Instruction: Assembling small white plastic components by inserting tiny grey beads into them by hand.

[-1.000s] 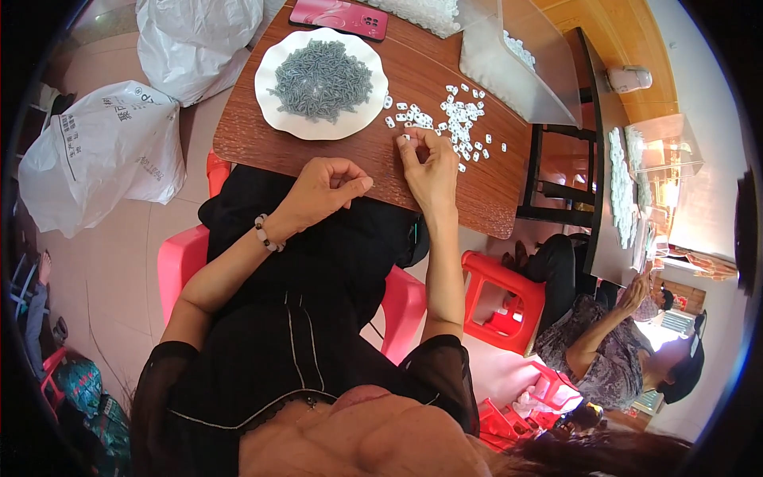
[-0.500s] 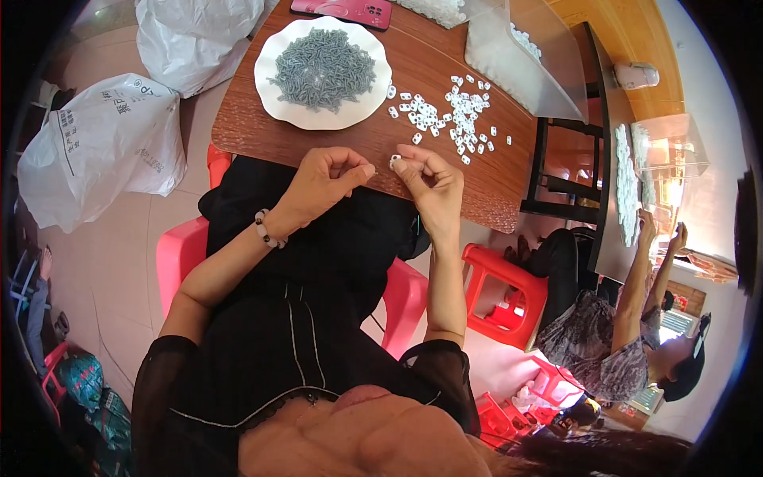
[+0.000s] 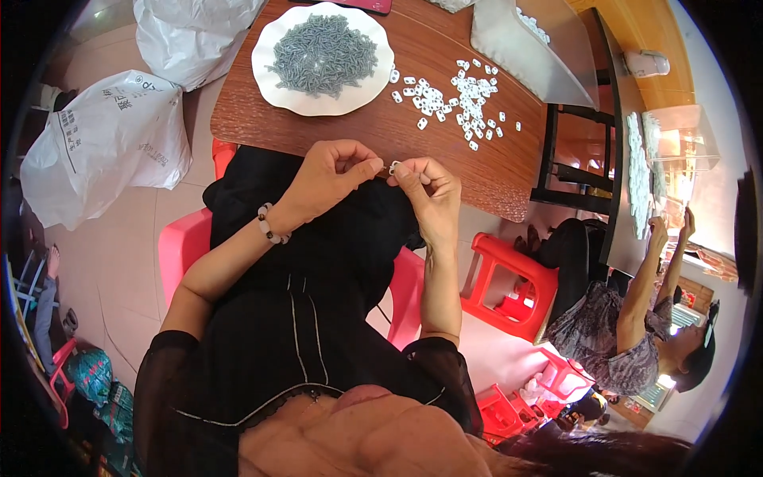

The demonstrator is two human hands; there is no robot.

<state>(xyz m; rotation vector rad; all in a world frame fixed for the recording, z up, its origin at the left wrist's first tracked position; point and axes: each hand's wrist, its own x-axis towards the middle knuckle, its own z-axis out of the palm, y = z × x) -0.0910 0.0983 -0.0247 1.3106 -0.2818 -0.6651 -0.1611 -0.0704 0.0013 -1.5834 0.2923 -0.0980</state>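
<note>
Over the near edge of the wooden table (image 3: 318, 129), my two hands meet almost fingertip to fingertip. My right hand (image 3: 433, 195) pinches a small white plastic piece with holes (image 3: 394, 168) between thumb and fingers. My left hand (image 3: 334, 176) is closed in a pinch right beside that piece; something tiny and thin shows at its fingertips, too small to name. Beyond my hands, a white scalloped plate (image 3: 261, 60) holds a heap of small grey ribbed pieces (image 3: 324, 56). To the plate's right lie many loose white two-holed pieces (image 3: 429, 102).
A clear-sided tray (image 3: 524, 60) stands at the table's far right. White sacks (image 3: 111, 147) rest on the floor at left. A red stool (image 3: 509, 286) stands at right, near another person (image 3: 612, 334) working at a dark table.
My hands have come together, and the white piece now meets the left fingertips. The view has shifted slightly, so the plate and table sit higher in it.
</note>
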